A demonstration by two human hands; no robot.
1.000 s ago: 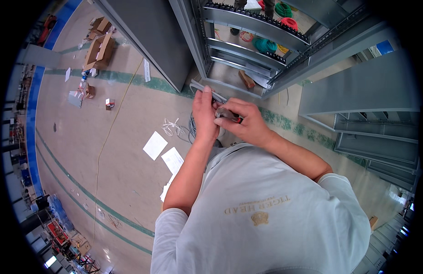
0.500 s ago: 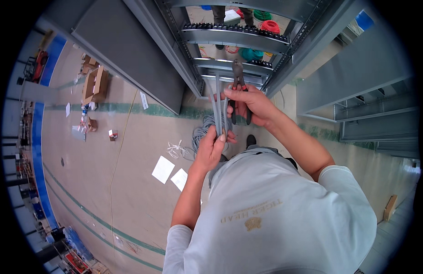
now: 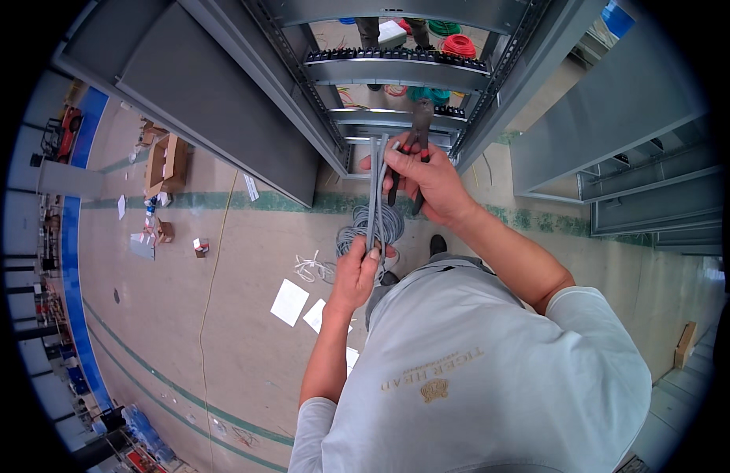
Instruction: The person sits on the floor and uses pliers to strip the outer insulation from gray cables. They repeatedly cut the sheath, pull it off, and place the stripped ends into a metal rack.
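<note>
My left hand [image 3: 355,276] is closed around the lower part of several grey cables [image 3: 374,193], which run upward side by side. Higher up, my right hand [image 3: 437,183] grips a pair of cable cutters [image 3: 422,118] with dark jaws and black-and-red handles. The jaws point away from me, apart from the cables. My right thumb and fingertips are also at the cables' upper part; whether they pinch them is hard to tell. Below my hands lies a coil of grey cable [image 3: 392,225] on the floor, partly hidden by the cables.
Ahead stands a grey metal cabinet frame with a rail [image 3: 396,72] of black terminals. Grey panels [image 3: 215,102] flank it. A person's legs [image 3: 368,33] and red coiled wire [image 3: 459,45] show behind. Paper sheets [image 3: 288,303], white ties [image 3: 308,266] and a cardboard box [image 3: 166,165] lie left.
My left hand has moved down along the cables, toward me. The cutters have shifted slightly right in my right hand, and the cables now lie closer together.
</note>
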